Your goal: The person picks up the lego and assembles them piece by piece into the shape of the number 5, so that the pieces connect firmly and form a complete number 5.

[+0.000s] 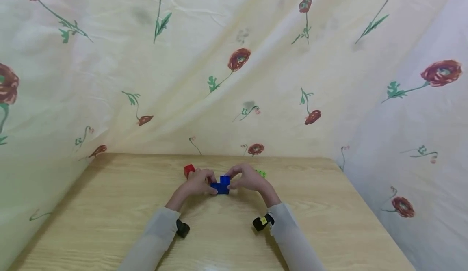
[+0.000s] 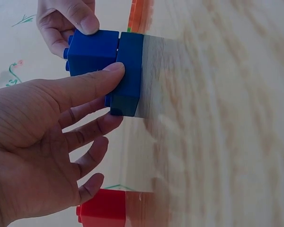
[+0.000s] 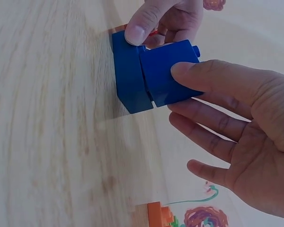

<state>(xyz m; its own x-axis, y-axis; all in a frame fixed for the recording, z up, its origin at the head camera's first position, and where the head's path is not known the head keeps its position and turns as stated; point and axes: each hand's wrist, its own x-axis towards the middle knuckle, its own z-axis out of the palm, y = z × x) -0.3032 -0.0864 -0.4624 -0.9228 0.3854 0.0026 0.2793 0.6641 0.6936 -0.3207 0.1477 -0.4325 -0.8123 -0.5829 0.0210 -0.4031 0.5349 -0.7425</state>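
Head view shows two bare hands meeting at the middle of a wooden table (image 1: 109, 206), both on a pair of joined blue blocks (image 1: 221, 185). Left wrist view shows the left hand (image 2: 42, 142) with its thumb pressed along the side of the lower blue block (image 2: 128, 75), which rests on the table, while the other fingers lie loosely spread below it. Right wrist view shows the right hand (image 3: 236, 123) pinching the upper blue block (image 3: 168, 71), its thumb on the near face and a fingertip at the far edge, its lower fingers spread and relaxed. Just behind the left hand sits a red block (image 1: 189, 169). A green block (image 1: 261, 173) peeks out behind the right hand, and an orange block (image 3: 158, 215) lies near. A flowered cloth (image 1: 234, 80) hangs behind the table.
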